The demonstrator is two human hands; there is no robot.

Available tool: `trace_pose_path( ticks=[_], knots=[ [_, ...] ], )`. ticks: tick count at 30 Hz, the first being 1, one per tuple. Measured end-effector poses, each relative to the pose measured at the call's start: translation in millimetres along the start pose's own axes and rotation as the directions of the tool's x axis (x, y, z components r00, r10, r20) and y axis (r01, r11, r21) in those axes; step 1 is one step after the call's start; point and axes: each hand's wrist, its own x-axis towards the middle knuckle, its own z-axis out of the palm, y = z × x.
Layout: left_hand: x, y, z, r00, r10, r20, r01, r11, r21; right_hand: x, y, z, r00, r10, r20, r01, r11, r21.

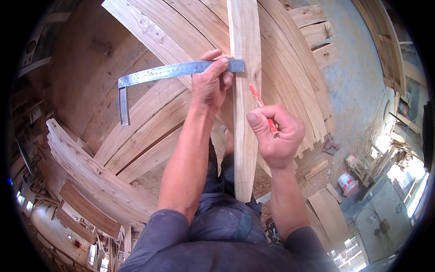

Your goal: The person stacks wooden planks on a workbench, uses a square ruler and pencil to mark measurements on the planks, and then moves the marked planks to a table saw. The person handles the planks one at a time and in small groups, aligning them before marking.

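Observation:
My left hand [211, 81] is closed around the blade of a metal try square [167, 71]. The blade's free end lies across a long light wooden board [246, 131], and its short stock hangs off to the left. The fingers of that hand also rest against the board's left edge. In my right hand [280, 133] is a red pencil [256, 95], pinched between thumb and fingers. Its upper end is above the board's right edge, just below and right of the square's end; whether it touches the wood I cannot tell.
Several wide planks [290, 68] lie fanned out beneath the board, with more planks [149, 122] at the left. A white and red bucket [347, 183] stands on the floor at the right, near a red tool [331, 146]. Wood offcuts [316, 169] and shavings lie around.

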Motion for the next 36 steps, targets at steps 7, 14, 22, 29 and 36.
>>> trace_pose_path(
  ticks=[7, 14, 22, 29, 36],
  knots=[
    [-1, 1, 5, 1.000, -0.016, -0.019, 0.016, 1.000, 0.012, 5, 14, 8, 0.997, 0.075, -0.008, -0.076, 0.994, -0.082],
    [-1, 3, 6, 0.999, -0.022, -0.035, 0.022, 1.000, 0.000, 4, 19, 6, 0.994, 0.106, -0.010, -0.106, 0.994, -0.017],
    [8, -1, -1, 0.999, 0.021, 0.038, -0.021, 1.000, -0.002, 17, 33, 15, 0.991, 0.070, -0.115, -0.063, 0.996, 0.066],
    [19, 1, -1, 0.995, 0.047, 0.085, -0.048, 0.999, 0.005, 40, 41, 22, 0.991, 0.111, -0.074, -0.103, 0.988, 0.113],
    [-13, -11, -15, 0.999, 0.008, 0.043, -0.012, 0.996, 0.087, 21, 36, 12, 0.998, 0.031, -0.052, -0.034, 0.997, -0.066]
  ],
)
